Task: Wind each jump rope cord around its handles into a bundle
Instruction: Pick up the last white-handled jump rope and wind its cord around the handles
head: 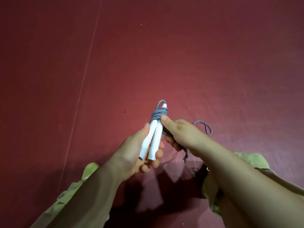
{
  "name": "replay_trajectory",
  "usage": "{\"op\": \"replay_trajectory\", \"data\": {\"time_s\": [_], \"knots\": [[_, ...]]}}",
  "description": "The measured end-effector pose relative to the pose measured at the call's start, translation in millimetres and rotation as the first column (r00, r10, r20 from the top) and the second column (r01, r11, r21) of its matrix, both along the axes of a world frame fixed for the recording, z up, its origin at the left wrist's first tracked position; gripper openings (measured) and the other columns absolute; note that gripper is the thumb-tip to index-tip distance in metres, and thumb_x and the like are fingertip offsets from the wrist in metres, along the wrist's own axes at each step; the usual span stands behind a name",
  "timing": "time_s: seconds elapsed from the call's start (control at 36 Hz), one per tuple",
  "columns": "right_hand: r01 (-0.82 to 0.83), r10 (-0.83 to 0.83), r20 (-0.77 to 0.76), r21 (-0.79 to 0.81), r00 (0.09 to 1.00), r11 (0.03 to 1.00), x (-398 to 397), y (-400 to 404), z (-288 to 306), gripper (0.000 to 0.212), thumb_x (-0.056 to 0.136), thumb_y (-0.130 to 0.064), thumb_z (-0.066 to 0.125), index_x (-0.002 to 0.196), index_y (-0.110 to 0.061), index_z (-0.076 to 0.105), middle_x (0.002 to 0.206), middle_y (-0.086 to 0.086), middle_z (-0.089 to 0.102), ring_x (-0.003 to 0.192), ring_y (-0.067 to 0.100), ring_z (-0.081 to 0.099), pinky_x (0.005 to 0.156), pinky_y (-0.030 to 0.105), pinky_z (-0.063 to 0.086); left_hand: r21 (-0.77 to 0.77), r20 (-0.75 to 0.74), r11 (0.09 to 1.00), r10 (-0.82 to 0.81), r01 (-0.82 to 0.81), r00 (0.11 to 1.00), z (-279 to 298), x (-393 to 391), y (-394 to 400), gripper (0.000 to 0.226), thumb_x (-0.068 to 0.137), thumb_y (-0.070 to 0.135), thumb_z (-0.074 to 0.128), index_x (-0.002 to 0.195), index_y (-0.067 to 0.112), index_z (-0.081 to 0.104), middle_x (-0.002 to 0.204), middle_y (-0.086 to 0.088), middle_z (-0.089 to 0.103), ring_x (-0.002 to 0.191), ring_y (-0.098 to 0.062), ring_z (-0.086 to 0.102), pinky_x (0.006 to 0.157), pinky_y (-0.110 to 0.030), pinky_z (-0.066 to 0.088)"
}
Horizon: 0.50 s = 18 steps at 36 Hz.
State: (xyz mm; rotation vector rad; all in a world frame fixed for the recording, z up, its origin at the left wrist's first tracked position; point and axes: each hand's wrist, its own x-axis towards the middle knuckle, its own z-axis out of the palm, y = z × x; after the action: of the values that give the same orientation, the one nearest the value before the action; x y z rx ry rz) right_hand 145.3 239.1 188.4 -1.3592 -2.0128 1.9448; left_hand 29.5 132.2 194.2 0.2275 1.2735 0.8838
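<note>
Below me lies a dark red floor (213, 55), smooth and matte. A thin pale seam line (85, 76) runs across it on my left, slanting from the far edge down toward the near-left corner. A few tiny specks dot the surface, one dark (124, 112) and two pale (141, 24). My olive-green sleeves (79, 199) are pushed up, casting dark shadows (141, 195) on the floor at the near edge.

No lettering, label, brand mark, number or sign can be read anywhere in this view: the two white handles (152, 139) are plain, the grey cord (158, 113) wound round them bears no print, and the dark red floor (197, 55) shows only a thin pale line.
</note>
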Motion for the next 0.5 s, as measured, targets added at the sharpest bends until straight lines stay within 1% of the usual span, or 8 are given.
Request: {"op": "replay_trajectory", "data": {"time_s": [0.06, 0.14, 0.28, 0.33, 0.39, 0.42, 0.44, 0.5], "knots": [[0.006, -0.006, 0.02, -0.005, 1.0, 1.0, -1.0, 0.3, -1.1, 0.058, 0.099, -0.051, 0.035, 0.06, -0.012, 0.053, 0.044, -0.003, 0.042, 0.038, 0.015, 0.035, 0.042, 0.021, 0.031, 0.011, -0.097, 1.0, 0.013, -0.012, 0.995, -1.8, -0.4, -0.3, 0.064, 0.09, 0.061, 0.029, 0.092, 0.004, 0.058, 0.059, -0.006, 0.056, 0.043, -0.019, 0.048, 0.041, -0.018, 0.024], [0.022, -0.023, 0.037, 0.026, 0.999, 0.999, -2.6, 0.3, -2.1, 0.059, 0.097, -0.053, 0.036, 0.06, -0.011, 0.055, 0.043, -0.002, 0.043, 0.036, 0.014, 0.037, 0.04, 0.02, 0.032, 0.026, -0.177, 0.999, 0.027, -0.023, 0.984, -1.9, -0.2, 0.4, 0.064, 0.094, 0.058, 0.025, 0.09, 0.003, 0.059, 0.057, -0.005, 0.057, 0.043, -0.019, 0.048, 0.043, -0.021, 0.023], [0.05, -0.05, -0.002, 0.093, 0.999, 0.994, -5.0, -2.2, -4.8, 0.058, 0.098, -0.049, 0.037, 0.061, -0.009, 0.056, 0.042, -0.002, 0.046, 0.036, 0.015, 0.038, 0.04, 0.018, 0.032, 0.022, -0.309, 1.0, 0.028, -0.023, 0.951, -1.6, -1.2, -0.9, 0.06, 0.095, 0.056, 0.027, 0.089, 0.007, 0.062, 0.057, -0.001, 0.058, 0.048, -0.018, 0.05, 0.044, -0.022, 0.025], [0.069, -0.065, -0.05, 0.077, 0.997, 0.995, -5.2, -3.4, -6.2, 0.058, 0.099, -0.045, 0.038, 0.067, -0.003, 0.061, 0.044, 0.0, 0.047, 0.037, 0.015, 0.038, 0.041, 0.019, 0.033, 0.02, -0.421, 1.0, 0.03, -0.024, 0.907, -2.9, -3.4, -1.0, 0.056, 0.095, 0.055, 0.031, 0.086, 0.011, 0.064, 0.057, 0.001, 0.059, 0.05, -0.017, 0.05, 0.045, -0.023, 0.028], [0.07, -0.067, -0.092, 0.031, 0.994, 0.997, -6.0, -4.2, -7.7, 0.06, 0.1, -0.042, 0.038, 0.08, 0.009, 0.063, 0.052, 0.006, 0.051, 0.042, 0.016, 0.04, 0.043, 0.02, 0.033, 0.044, -0.527, 0.999, 0.04, -0.019, 0.849, -5.0, -6.7, -0.9, 0.049, 0.094, 0.056, 0.038, 0.082, 0.015, 0.063, 0.061, 0.001, 0.058, 0.052, -0.016, 0.048, 0.045, -0.023, 0.032], [0.06, -0.059, -0.101, 0.007, 0.993, 0.998, -6.2, -4.4, -8.1, 0.061, 0.101, -0.042, 0.038, 0.086, 0.011, 0.062, 0.057, 0.008, 0.052, 0.045, 0.018, 0.042, 0.043, 0.021, 0.034, 0.061, -0.579, 0.998, 0.037, -0.002, 0.815, -6.3, -8.6, -0.8, 0.047, 0.091, 0.059, 0.042, 0.079, 0.017, 0.06, 0.063, 0.002, 0.056, 0.054, -0.016, 0.047, 0.048, -0.025, 0.033], [0.049, -0.051, -0.106, -0.015, 0.993, 0.999, -6.5, -4.6, -8.1, 0.06, 0.101, -0.043, 0.037, 0.09, 0.011, 0.063, 0.06, 0.009, 0.054, 0.048, 0.018, 0.044, 0.044, 0.022, 0.035, 0.066, -0.636, 0.998, 0.024, 0.023, 0.771, -7.5, -10.4, -0.8, 0.047, 0.087, 0.062, 0.045, 0.074, 0.019, 0.057, 0.062, 0.003, 0.053, 0.055, -0.017, 0.046, 0.052, -0.027, 0.033], [0.035, -0.041, -0.117, -0.053, 0.992, 0.998, -6.3, -4.8, -7.1, 0.056, 0.1, -0.045, 0.037, 0.092, 0.004, 0.065, 0.062, 0.004, 0.057, 0.05, 0.017, 0.047, 0.045, 0.024, 0.036, 0.052, -0.728, 0.997, -0.007, 0.065, 0.685, -8.5, -13.4, -2.1, 0.05, 0.076, 0.066, 0.045, 0.07, 0.017, 0.052, 0.061, 0.006, 0.049, 0.061, -0.018, 0.045, 0.061, -0.032, 0.034]]}}
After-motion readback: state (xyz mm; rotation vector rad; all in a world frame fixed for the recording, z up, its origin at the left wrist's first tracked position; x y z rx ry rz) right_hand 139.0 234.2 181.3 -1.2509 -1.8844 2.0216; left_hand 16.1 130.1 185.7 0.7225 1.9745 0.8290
